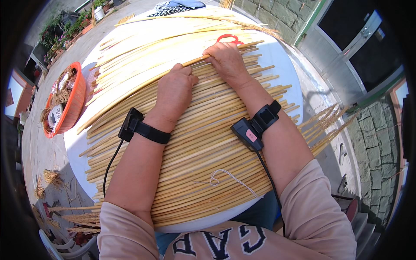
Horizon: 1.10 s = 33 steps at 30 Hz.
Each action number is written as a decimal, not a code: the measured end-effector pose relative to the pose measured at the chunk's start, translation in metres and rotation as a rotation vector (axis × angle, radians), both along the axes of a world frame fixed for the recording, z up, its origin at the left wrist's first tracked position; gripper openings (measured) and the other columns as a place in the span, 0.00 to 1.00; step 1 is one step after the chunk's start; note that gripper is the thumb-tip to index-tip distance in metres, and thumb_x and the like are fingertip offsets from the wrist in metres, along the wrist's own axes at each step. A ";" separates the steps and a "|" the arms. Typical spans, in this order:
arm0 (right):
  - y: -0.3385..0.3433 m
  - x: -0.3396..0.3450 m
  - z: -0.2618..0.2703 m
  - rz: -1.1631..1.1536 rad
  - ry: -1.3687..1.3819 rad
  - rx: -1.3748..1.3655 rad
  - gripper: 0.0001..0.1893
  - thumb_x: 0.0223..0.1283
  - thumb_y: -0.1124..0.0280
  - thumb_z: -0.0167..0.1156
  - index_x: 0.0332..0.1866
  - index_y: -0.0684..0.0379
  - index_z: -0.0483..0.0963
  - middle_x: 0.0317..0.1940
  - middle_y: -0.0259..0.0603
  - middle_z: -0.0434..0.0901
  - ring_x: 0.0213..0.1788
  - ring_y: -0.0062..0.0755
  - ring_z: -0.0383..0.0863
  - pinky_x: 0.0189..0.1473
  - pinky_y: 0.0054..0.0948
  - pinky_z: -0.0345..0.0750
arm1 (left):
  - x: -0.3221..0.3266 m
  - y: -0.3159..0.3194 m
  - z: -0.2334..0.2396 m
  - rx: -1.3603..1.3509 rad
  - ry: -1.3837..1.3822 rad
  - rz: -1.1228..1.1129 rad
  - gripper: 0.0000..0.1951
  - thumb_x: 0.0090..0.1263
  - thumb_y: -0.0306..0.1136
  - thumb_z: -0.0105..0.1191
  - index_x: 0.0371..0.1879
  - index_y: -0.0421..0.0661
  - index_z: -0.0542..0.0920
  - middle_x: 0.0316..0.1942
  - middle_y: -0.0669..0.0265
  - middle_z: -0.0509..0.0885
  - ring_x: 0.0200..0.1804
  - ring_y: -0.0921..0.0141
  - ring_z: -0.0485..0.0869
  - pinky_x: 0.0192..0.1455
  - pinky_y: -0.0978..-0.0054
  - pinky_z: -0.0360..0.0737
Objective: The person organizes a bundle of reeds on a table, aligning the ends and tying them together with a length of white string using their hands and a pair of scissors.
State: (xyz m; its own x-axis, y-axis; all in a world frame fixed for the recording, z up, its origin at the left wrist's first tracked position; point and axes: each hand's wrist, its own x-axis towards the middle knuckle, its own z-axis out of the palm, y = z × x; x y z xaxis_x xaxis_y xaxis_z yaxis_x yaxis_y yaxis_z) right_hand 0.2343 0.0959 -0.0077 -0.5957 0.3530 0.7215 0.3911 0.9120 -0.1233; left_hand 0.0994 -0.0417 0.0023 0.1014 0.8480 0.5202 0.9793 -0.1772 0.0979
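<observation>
A mat of straw-yellow plant stalks (208, 130), laid side by side, spreads before me, with faint rows of thread crossing it. Along its far edge runs one long stalk (130, 99), slanting from lower left to upper right. My left hand (175, 89) is closed around this stalk near its middle, knuckles up. Farther right, my right hand (227, 61) grips the same stalk, thumb and fingers curled over it. The fingertips of both hands are partly hidden. Red-handled scissors (227, 38) lie just beyond my right hand. A looped white thread (234, 178) rests on the mat's near part.
Loose stalks (120, 70) lie in bright sun across the white round table (294, 94). An orange basket (70, 117) with fibre bundles stands at the left. Folded cloth (177, 7) sits at the far edge. Tasselled stalks (325, 122) jut out at right, near a stone wall (373, 149).
</observation>
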 end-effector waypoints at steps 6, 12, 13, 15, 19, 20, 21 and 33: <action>0.002 -0.002 -0.002 0.025 0.062 0.073 0.02 0.52 0.71 0.59 0.30 0.51 0.77 0.27 0.36 0.77 0.36 0.39 0.76 0.44 0.36 0.69 | 0.004 -0.001 0.000 -0.018 0.032 0.013 0.09 0.56 0.25 0.55 0.32 0.49 0.86 0.27 0.67 0.80 0.38 0.65 0.79 0.39 0.67 0.78; -0.001 0.002 0.000 -0.013 -0.023 -0.009 0.04 0.52 0.70 0.62 0.34 0.54 0.77 0.30 0.36 0.79 0.39 0.40 0.76 0.46 0.37 0.69 | -0.001 0.000 0.000 -0.083 -0.059 -0.003 0.08 0.56 0.25 0.56 0.33 0.48 0.86 0.27 0.63 0.82 0.34 0.61 0.81 0.38 0.65 0.79; -0.002 0.001 0.001 -0.023 -0.034 -0.017 0.04 0.52 0.70 0.62 0.34 0.54 0.77 0.30 0.36 0.79 0.39 0.39 0.76 0.46 0.37 0.69 | -0.002 0.000 0.000 -0.084 -0.078 -0.009 0.09 0.56 0.24 0.56 0.33 0.48 0.86 0.27 0.62 0.83 0.34 0.61 0.82 0.38 0.65 0.79; -0.002 0.001 0.002 -0.029 -0.028 -0.013 0.05 0.52 0.70 0.63 0.34 0.54 0.78 0.30 0.36 0.79 0.39 0.40 0.76 0.46 0.37 0.69 | -0.003 0.000 0.001 -0.091 -0.091 -0.018 0.09 0.56 0.24 0.56 0.33 0.48 0.86 0.27 0.62 0.83 0.34 0.60 0.82 0.38 0.64 0.79; -0.002 -0.001 0.002 -0.024 0.044 0.034 0.02 0.51 0.70 0.61 0.31 0.51 0.79 0.28 0.36 0.78 0.37 0.39 0.77 0.46 0.36 0.70 | -0.004 0.000 0.000 -0.085 -0.076 -0.048 0.09 0.56 0.24 0.56 0.33 0.48 0.86 0.26 0.62 0.82 0.34 0.60 0.81 0.39 0.64 0.78; -0.002 -0.001 0.002 -0.027 0.044 0.050 0.02 0.51 0.70 0.61 0.31 0.51 0.79 0.28 0.36 0.78 0.37 0.39 0.77 0.46 0.36 0.69 | -0.005 0.000 0.001 -0.076 -0.074 -0.061 0.09 0.56 0.24 0.56 0.33 0.48 0.86 0.26 0.62 0.82 0.34 0.60 0.81 0.39 0.64 0.78; -0.002 -0.001 0.002 -0.025 0.047 0.056 0.02 0.51 0.69 0.61 0.31 0.51 0.79 0.28 0.36 0.79 0.38 0.39 0.76 0.47 0.36 0.69 | -0.005 0.000 0.001 -0.073 -0.067 -0.059 0.08 0.56 0.24 0.56 0.33 0.48 0.86 0.26 0.62 0.82 0.34 0.60 0.81 0.38 0.64 0.78; 0.001 0.002 0.005 0.003 -0.095 -0.107 0.04 0.51 0.70 0.63 0.33 0.53 0.79 0.31 0.39 0.80 0.42 0.38 0.78 0.45 0.36 0.71 | -0.007 0.004 0.015 0.479 0.046 0.178 0.14 0.54 0.25 0.61 0.42 0.48 0.84 0.31 0.63 0.83 0.35 0.63 0.80 0.39 0.67 0.77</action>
State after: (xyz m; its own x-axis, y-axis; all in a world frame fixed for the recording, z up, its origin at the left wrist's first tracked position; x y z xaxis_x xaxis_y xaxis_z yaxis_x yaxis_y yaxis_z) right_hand 0.2366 0.0966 -0.0029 -0.6606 0.4231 0.6201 0.4032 0.8968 -0.1823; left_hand 0.0927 -0.0372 0.0175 0.0090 0.5220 0.8529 0.9998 -0.0214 0.0026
